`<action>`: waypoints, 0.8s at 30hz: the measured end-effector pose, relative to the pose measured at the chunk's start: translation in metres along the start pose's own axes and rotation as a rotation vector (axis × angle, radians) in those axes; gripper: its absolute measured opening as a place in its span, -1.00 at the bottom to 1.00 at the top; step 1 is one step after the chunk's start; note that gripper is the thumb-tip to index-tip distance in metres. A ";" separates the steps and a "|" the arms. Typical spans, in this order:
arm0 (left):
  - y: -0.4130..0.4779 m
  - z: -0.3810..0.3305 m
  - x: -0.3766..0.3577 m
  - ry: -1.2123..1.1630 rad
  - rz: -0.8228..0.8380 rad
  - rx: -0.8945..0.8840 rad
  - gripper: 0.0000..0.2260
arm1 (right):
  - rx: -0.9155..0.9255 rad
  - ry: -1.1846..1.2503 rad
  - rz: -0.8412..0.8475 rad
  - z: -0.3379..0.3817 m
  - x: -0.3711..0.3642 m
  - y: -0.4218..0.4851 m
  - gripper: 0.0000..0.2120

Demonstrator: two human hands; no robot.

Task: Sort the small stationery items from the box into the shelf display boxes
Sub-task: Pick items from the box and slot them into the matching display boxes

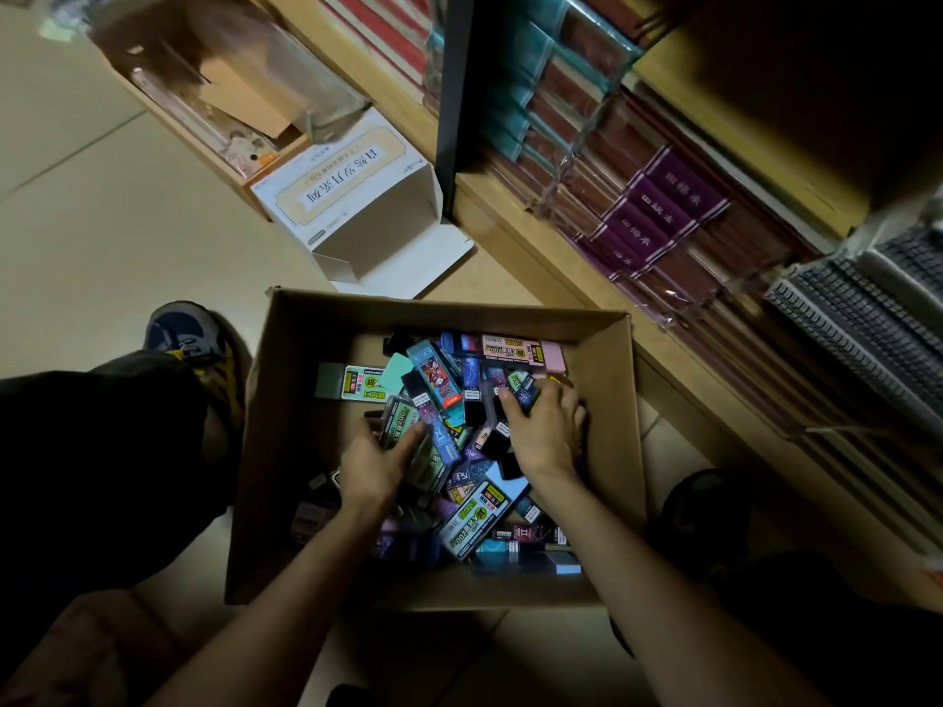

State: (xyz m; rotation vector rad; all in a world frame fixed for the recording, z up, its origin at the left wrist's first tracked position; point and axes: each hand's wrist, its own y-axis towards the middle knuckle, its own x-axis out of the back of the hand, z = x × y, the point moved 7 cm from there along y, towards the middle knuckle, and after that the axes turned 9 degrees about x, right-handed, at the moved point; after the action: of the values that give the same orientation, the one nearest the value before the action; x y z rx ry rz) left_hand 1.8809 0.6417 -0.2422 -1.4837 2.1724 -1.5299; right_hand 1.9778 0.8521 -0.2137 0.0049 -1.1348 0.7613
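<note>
Head view: a person bends over a cardboard box (286,451) on the floor (102,222), with both hands inside it.
Packs: small stationery packs (474,523) lie heaped over the box bottom, thickest toward its right wall and near edge.
Left hand (375,469): fingers are curled round a bundle of green-labelled packs (403,436) near the box's middle.
Right hand (546,433): fingers are bent into the heap by the right wall, thumb on a dark pack; whether it holds 1 cannot be told.
Display box: 1 white display box (377,237) stands open just beyond the cardboard box's far edge, beside the shelf (536,247); no packs show in it.
Progress: judged early, since the heap is large and nothing is seen placed.
Room: pale tiled floor; wooden shelf packed with wrapped notebooks (663,206); dim light; 1 shoe (189,334) left of the box.
</note>
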 end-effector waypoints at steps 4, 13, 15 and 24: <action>0.004 -0.013 -0.020 -0.011 0.141 0.025 -0.46 | -0.028 0.046 0.142 -0.002 -0.016 0.005 -0.32; 0.011 -0.005 -0.030 -0.219 0.152 0.106 -0.38 | 0.283 0.178 0.154 0.024 -0.030 -0.024 -0.43; 0.011 -0.002 -0.031 -0.230 0.174 0.104 -0.52 | 0.235 0.227 0.079 0.022 -0.026 -0.028 -0.35; 0.003 -0.007 -0.031 -0.278 0.406 0.109 -0.74 | -0.166 0.239 0.074 -0.009 -0.024 -0.043 -0.31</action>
State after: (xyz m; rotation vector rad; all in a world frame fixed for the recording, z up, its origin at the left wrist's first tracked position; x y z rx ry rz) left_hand 1.8916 0.6697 -0.2539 -1.0620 2.0307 -1.2053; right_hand 2.0040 0.8098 -0.2210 -0.2617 -0.9708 0.7105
